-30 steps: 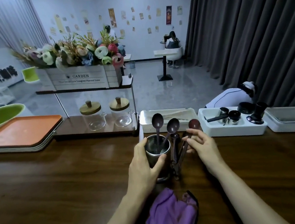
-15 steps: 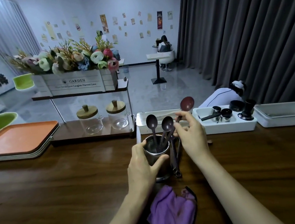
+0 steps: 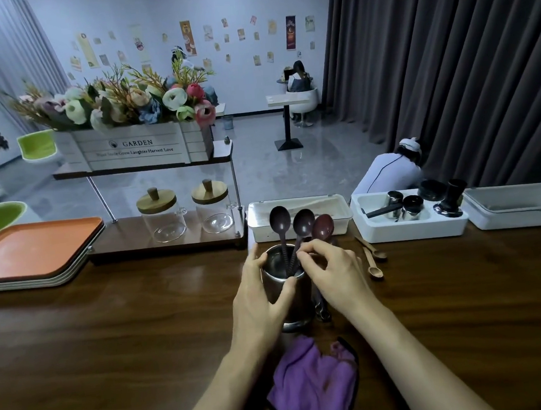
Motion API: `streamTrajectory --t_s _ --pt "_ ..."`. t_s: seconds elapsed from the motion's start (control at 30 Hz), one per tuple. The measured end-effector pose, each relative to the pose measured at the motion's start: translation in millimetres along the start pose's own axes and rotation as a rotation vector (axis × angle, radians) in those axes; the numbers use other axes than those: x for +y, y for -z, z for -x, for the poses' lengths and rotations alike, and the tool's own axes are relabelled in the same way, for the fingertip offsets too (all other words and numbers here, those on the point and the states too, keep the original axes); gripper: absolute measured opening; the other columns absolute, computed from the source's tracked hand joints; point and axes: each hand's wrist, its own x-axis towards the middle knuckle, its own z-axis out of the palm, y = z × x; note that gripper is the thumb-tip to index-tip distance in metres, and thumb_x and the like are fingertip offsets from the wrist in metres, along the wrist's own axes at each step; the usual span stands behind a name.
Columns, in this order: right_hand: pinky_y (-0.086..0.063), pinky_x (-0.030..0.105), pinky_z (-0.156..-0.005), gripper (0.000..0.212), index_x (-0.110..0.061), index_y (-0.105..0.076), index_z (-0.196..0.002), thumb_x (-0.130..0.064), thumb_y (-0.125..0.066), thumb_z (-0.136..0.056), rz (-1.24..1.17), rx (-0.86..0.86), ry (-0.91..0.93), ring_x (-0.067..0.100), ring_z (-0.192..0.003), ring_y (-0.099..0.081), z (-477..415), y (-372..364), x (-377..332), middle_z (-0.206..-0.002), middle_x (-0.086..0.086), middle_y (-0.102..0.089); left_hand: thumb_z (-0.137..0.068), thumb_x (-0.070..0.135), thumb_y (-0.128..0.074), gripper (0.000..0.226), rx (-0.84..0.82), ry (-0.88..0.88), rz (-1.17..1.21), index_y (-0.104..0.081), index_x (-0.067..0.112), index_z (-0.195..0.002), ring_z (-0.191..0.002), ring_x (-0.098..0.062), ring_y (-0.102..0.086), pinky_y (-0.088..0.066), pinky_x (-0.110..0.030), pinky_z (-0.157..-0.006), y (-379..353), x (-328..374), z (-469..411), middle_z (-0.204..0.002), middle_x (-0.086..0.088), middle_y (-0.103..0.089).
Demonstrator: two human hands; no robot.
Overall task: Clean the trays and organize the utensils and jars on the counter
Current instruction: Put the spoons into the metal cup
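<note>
Steel cup (image 3: pixel 298 303) stands upright on the table (image 3: pixel 110 330) and holds three dark spoons, bowls up: two spoons (image 3: pixel 280 218) side by side and a third spoon (image 3: pixel 322 226) just right of them. Behind the cup to its left, two glass jars (image 3: pixel 161 213) with wooden lids sit on a low shelf. Behind it to the right, a white tray (image 3: pixel 410 231) holds small metal pitchers and black tools.

Half a second ago the third spoon was raised well above the cup. Now its bowl sits level with the others and its stem reaches down to the rim.

The left hand (image 3: pixel 257 299) is curled round the cup's wall, thumb in front. The right hand (image 3: pixel 336 274) pinches the third spoon's stem at the rim between its fingertips. A purple cloth (image 3: pixel 312 382) lies in front of the cup.
</note>
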Motion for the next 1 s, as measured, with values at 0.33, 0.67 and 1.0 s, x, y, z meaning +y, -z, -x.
streamTrajectory --t_s 0.33,0.67,1.0 --pt "-0.053 0.024 -0.093 0.020 -0.017 -0.078 -0.106 -0.013 -0.060 -0.099 -0.792 -0.116 -0.176 0.011 -0.108 -0.069 7.1 -5.4 30.6 -0.106 -0.005 -0.077 -0.079 0.054 -0.078 0.058 0.085 0.083 0.020 -0.047 0.050 -0.128 -0.111 0.011 -0.059 -0.049 -0.021 -0.092 -2.3 -2.2 -3.2 -0.123 0.026 -0.064" --pt "-0.060 0.042 -0.064 0.018 -0.034 -0.066 -0.092 -0.016 -0.066 -0.093 -0.368 -0.097 -0.455 0.016 -0.068 -0.065 -5.1 -21.8 81.9 -0.085 0.002 -0.069 -0.085 0.062 -0.064 0.061 0.101 -0.018 -0.141 -0.055 0.033 -0.137 -0.126 -0.001 -0.053 -0.049 -0.028 -0.097 -4.9 -2.7 -6.0 -0.140 0.023 -0.048" --pt "-0.044 0.034 -0.079 0.022 -0.031 -0.062 -0.107 -0.031 -0.071 -0.086 -0.017 -0.145 -0.344 0.021 -0.095 -0.059 -12.9 -44.6 73.4 -0.088 -0.007 -0.061 -0.084 0.061 -0.066 0.064 0.123 -0.027 -0.182 -0.055 0.033 -0.141 -0.126 -0.001 -0.054 -0.048 -0.025 -0.095 -2.6 -5.2 -3.2 -0.141 0.024 -0.048"
